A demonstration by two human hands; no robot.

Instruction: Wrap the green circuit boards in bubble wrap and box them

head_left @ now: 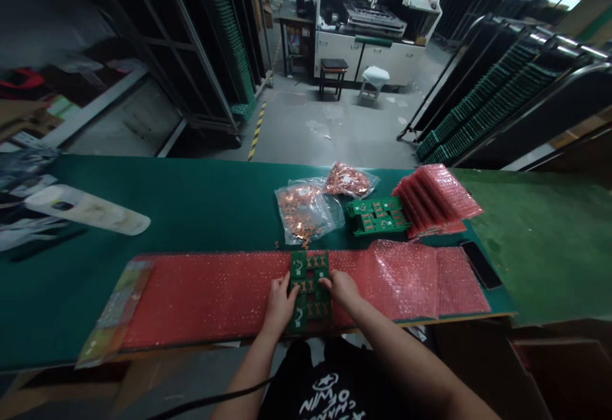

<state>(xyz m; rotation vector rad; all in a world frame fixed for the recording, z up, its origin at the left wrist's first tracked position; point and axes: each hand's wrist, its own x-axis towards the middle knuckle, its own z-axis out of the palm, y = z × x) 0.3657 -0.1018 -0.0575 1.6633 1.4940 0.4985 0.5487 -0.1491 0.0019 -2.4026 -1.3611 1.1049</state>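
Green felt bench, dimpled pink bubble wrap (pixel 201 296), both hands' fingers (pixel 291 290) gripping flat rectangular green circuit board (pixel 310 289) edges

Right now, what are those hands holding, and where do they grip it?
A green circuit board, lying on red bubble wrap: left hand and right hand at its side edges.

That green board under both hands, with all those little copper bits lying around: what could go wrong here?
The green board lies at the near edge of the red bubble wrap, pinched between the left hand and right hand; a nudge might slide it off the table. Loose copper pieces beside the open bag could scatter. The phone sits close to the wrap's end and might get knocked.
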